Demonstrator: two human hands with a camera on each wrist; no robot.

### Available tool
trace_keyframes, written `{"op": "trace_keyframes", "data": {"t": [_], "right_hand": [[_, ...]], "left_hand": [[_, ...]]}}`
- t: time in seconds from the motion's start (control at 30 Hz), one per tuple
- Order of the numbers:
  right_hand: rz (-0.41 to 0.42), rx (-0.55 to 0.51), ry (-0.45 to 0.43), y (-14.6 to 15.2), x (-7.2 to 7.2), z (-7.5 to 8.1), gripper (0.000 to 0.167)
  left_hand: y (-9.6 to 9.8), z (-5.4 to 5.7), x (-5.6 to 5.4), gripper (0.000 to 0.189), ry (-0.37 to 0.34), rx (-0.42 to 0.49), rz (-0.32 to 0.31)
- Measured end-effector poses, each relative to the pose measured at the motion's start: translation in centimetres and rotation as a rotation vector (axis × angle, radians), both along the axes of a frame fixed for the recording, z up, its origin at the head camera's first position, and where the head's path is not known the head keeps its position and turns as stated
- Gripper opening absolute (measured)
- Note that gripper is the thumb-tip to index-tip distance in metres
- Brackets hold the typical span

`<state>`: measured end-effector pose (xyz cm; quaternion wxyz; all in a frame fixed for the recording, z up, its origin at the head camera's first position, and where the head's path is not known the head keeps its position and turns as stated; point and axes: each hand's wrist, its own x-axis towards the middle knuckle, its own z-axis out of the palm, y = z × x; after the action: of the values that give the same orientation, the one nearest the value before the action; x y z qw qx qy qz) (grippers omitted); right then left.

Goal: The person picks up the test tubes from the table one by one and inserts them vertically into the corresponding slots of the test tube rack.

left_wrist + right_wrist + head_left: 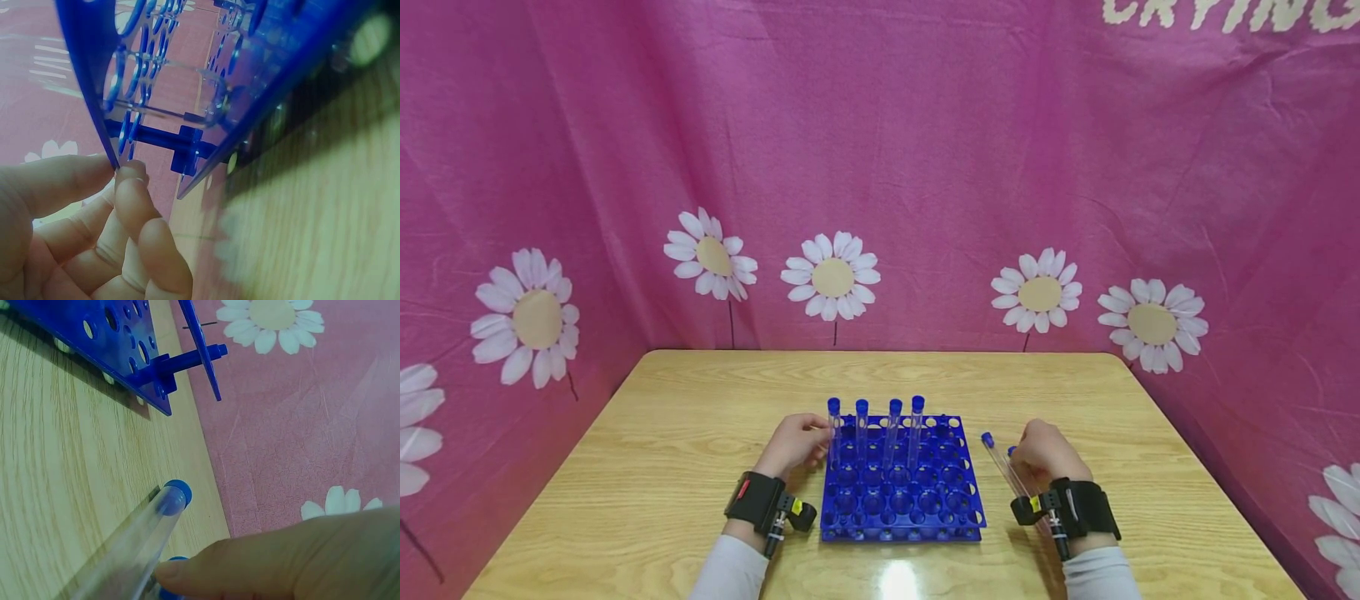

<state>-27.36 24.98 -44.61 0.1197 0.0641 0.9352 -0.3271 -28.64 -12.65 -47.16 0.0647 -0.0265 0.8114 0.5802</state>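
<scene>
A blue test tube rack (901, 500) stands on the table, with several clear blue-capped test tubes (862, 425) upright in its back row. My left hand (796, 443) is at the rack's left side; thumb and forefinger pinch the edge of its upper plate (87, 75). To the right of the rack, my right hand (1047, 450) is curled over a test tube, its blue cap (175, 560) showing beside the thumb (206, 569). The other fingers are hidden in the right wrist view. Another capped test tube (150, 531) lies slanted on the table just left of that hand.
The wooden table (700, 400) reaches back to a pink cloth (910, 167) printed with white daisies, which also hangs at both sides. Each wrist wears a black strap (752, 500) with a small camera.
</scene>
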Motion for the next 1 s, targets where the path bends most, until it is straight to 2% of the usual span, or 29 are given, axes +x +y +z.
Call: {"op": "trace_keyframes", "data": {"t": [0.27,0.57,1.0], "right_hand": [[0.006,0.026,-0.004,0.3,-0.1,0.0,0.01],[-0.005,0.029,0.005,0.4,0.1,0.4,0.011],[-0.004,0.046,0.147,0.4,0.5,2.6,0.012]], "left_hand": [[0.0,0.0,0.0,0.016,-0.008,-0.009,0.004],[0.1,0.0,0.1,0.015,-0.004,0.004,0.004],[0.1,0.0,0.1,0.016,-0.014,0.002,0.005]]}}
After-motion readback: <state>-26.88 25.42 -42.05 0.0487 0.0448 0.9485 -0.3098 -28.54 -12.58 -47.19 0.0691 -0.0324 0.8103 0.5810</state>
